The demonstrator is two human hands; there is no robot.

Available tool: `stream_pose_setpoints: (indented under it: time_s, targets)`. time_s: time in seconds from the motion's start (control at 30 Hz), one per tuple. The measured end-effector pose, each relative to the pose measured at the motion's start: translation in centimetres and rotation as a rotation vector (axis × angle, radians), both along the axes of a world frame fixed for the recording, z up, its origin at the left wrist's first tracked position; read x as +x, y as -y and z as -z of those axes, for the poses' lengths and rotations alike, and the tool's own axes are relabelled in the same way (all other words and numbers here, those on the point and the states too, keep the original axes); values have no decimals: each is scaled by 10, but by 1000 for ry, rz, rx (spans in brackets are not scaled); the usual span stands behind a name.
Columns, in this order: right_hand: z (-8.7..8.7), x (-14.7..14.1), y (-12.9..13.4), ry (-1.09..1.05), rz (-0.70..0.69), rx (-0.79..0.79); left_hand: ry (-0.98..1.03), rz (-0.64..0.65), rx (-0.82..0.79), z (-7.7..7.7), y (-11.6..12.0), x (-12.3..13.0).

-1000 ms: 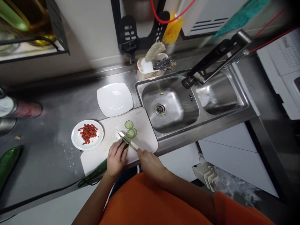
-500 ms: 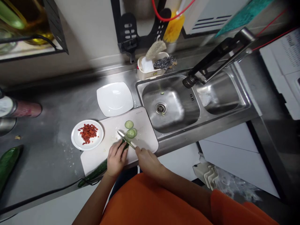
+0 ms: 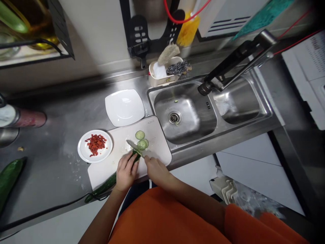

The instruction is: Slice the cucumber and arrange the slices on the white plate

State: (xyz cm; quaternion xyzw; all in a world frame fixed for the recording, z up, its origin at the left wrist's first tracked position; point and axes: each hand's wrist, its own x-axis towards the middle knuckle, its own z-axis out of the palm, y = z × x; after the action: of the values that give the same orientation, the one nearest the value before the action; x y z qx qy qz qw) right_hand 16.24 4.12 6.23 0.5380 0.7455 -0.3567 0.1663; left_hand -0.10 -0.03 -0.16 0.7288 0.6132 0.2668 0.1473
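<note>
Seems mid-slice: pins the cucumber (image 3: 108, 183) on the board (image 3: 159, 151) under curled left-hand (image 3: 125, 173) fingers, grips the knife (image 3: 131, 144) in closed right-hand (image 3: 157, 171) fingers, near cut slices (image 3: 139, 135). Probably calls for clear fingertips. Hides the cucumber's middle and knife handle; cannot tell cut depth.

Orange top (image 3: 157, 217), dark blue trousers (image 3: 134, 194)

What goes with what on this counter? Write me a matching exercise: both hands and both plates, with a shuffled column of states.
1. Left hand
2. Square plate
3. Right hand
4. Round plate

A. Gripping the knife
B. Holding the cucumber
C. Bearing small red pieces
D. Bare

Pairs: 1-B, 2-D, 3-A, 4-C
</note>
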Motion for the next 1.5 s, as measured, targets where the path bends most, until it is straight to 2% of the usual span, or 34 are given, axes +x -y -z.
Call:
stream_pose_setpoints:
  time_s: [0.27, 0.53, 0.73, 0.9, 0.97, 1.13, 1.2, 1.27, 1.33, 1.43, 1.5]
  targets:
    - [-3, 3, -2, -7, 32, -29, 6, -5, -5, -2, -1, 0]
    - [-19, 20, -15, 142, 59, 107, 3, -22, -5, -3, -1, 2]
    - [-7, 35, -25, 158, 6, 265, 27, -13, -45, -9, -5, -2]
    - [4, 40, -25, 140, -7, 352, 21, -44, 18, -21, -16, 6]
    - [6, 41, -25, 140, -10, 367, -6, 4, 23, -24, -24, 11]
    - [4, 44, -25, 157, -36, 352, -75, 247, -21, -28, -51, 17]
    - [2, 46, -26, 158, -48, 332, -52, 288, -34, -30, -62, 16]
    - [1, 49, -26, 154, -59, 316, -14, 253, -55, -31, -74, 17]
    - [1, 50, -26, 152, -67, 308, 53, 144, -108, -32, -86, 21]
    - [2, 52, -24, 156, -74, 321, 197, -76, -304, -32, -104, 27]
    - [2, 52, -24, 157, -79, 330, 223, -159, -462, -30, -116, 30]
